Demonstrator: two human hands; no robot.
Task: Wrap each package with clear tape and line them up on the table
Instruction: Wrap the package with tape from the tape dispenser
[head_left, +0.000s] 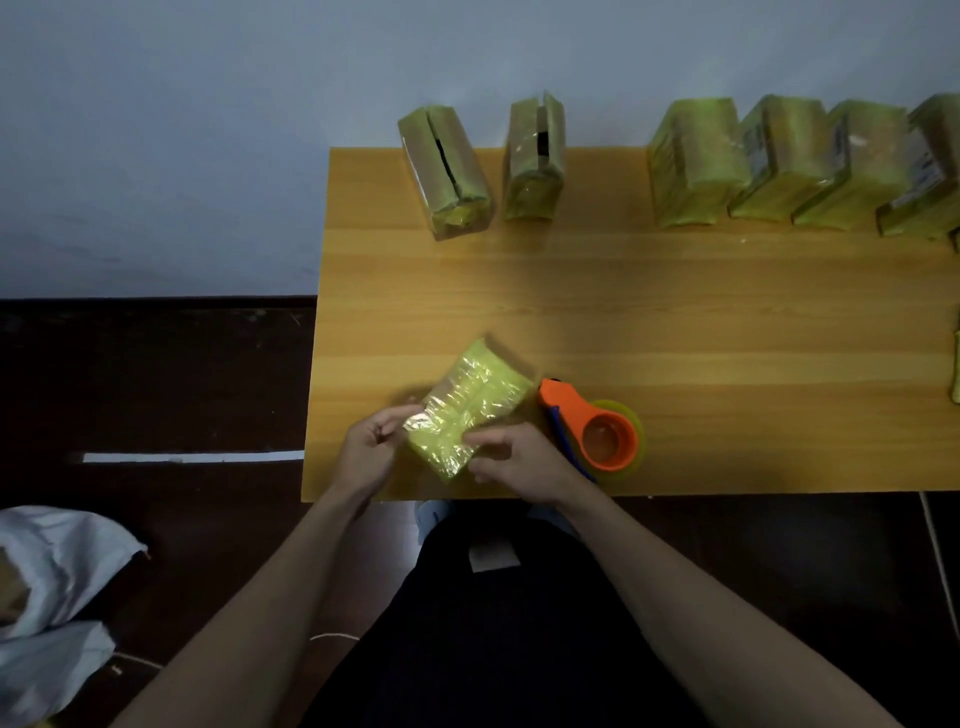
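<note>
item in hand — yellow-green tape-wrapped package (470, 408), lower centre of frame, on the wooden table (675, 312); our left hand (371, 441) and right hand (519, 460) grip it. step: smoothing tape — next, we judge, the upper row.

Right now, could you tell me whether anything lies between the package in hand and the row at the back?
Nothing visible does: bare table separates the held package from the row; the tape dispenser lies aside.
</note>
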